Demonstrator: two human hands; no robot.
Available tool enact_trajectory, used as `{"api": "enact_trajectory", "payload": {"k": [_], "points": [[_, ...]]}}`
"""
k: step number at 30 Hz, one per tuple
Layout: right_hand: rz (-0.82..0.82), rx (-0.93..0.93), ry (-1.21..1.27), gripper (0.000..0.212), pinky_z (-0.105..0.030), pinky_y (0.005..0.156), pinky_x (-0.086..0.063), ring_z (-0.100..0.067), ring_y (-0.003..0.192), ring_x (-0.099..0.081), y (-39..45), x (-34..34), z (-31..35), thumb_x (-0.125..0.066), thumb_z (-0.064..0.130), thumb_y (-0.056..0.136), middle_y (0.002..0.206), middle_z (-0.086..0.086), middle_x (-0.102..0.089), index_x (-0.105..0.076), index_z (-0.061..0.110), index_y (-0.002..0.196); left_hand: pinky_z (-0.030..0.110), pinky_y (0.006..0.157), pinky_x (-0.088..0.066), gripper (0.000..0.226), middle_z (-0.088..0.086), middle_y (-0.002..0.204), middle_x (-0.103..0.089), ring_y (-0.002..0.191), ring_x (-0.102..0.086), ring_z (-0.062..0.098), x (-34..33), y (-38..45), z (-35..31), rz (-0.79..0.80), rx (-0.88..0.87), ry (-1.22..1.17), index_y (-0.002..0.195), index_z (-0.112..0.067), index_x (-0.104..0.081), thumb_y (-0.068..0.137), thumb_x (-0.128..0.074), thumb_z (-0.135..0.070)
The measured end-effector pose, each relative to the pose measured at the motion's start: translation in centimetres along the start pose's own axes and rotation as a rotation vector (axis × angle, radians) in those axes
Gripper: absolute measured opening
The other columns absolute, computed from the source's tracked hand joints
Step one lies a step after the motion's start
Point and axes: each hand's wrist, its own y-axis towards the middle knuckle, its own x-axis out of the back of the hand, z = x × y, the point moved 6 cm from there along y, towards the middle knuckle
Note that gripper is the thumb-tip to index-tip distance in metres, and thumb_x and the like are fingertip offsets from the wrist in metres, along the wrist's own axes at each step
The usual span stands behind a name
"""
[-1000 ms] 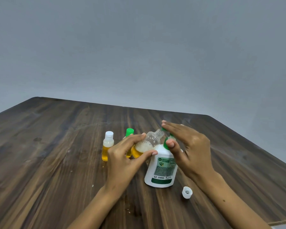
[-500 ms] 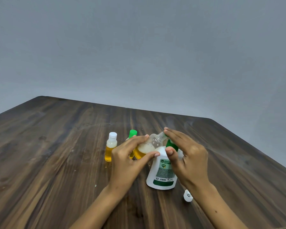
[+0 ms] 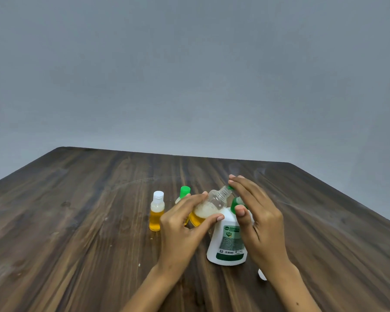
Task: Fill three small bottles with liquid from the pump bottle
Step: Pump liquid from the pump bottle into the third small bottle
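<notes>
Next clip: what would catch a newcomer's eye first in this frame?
Mid-table, the left hand holds an uncapped small bottle, tilted, foamy amber liquid inside, its mouth at the green nozzle of the white pump bottle. The right hand lies flat over the pump head. Left of them stand two capped bottles, white-capped and green-capped.

Tilted uncapped bottle [image 3: 208,209], half-filled amber
</notes>
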Motion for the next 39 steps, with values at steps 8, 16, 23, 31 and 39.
{"api": "enact_trajectory", "payload": {"k": [8,16,23,31,39], "points": [[-0.148,-0.042,0.073,0.063,-0.034,0.089,-0.051,-0.006,0.112,-0.058,0.3,-0.6,-0.4,-0.027,0.051,0.102,0.114,0.003,-0.067,-0.071,0.007,0.107,0.04,0.085,-0.057,0.044,-0.018,0.106,-0.07,0.098,-0.068,0.001,0.0,0.1,-0.2,-0.006,0.002,0.001,0.105,-0.013,-0.073,0.071,-0.08,-0.04],[-0.176,-0.029,0.065,0.061,-0.032,0.092,-0.05,-0.007,0.114,-0.058,-0.3,-0.6,-0.5,-0.027,0.048,0.103,0.116,0.0,-0.067,-0.071,0.006,0.107,0.023,0.083,-0.056,0.045,-0.016,0.104,-0.07,0.098,-0.068,0.002,0.0,-0.1,0.0,0.027,0.037,0.012,0.105,-0.011,-0.073,0.068,-0.084,-0.035],[-0.163,-0.008,0.002,0.062,-0.036,0.085,-0.054,-0.009,0.108,-0.062,0.0,-0.4,-0.7,-0.027,0.051,0.102,0.113,0.0,-0.069,-0.073,0.009,0.106,0.018,0.084,-0.053,0.043,-0.007,0.101,-0.073,0.097,-0.068,0.003,0.0,-0.2,0.2,0.032,0.053,0.023,0.104,-0.008,-0.074,0.066,-0.087,-0.025],[-0.16,0.012,-0.019,0.067,-0.038,0.088,-0.053,-0.012,0.108,-0.063,0.5,-0.2,-0.4,-0.023,0.055,0.101,0.114,0.001,-0.069,-0.072,0.009,0.107,0.019,0.083,-0.055,0.043,-0.008,0.101,-0.073,0.097,-0.068,0.002,0.1,-0.2,-0.1,0.038,0.067,0.01,0.106,-0.011,-0.072,0.068,-0.084,-0.03],[-0.177,0.004,-0.014,0.067,-0.039,0.086,-0.053,-0.011,0.108,-0.063,0.0,-0.1,-0.5,-0.024,0.054,0.101,0.113,0.001,-0.069,-0.073,0.01,0.106,0.019,0.085,-0.054,0.048,-0.009,0.105,-0.072,0.101,-0.067,0.002,0.0,-0.1,-0.1,0.069,0.099,0.0,0.111,-0.011,-0.072,0.071,-0.085,-0.034]]}}
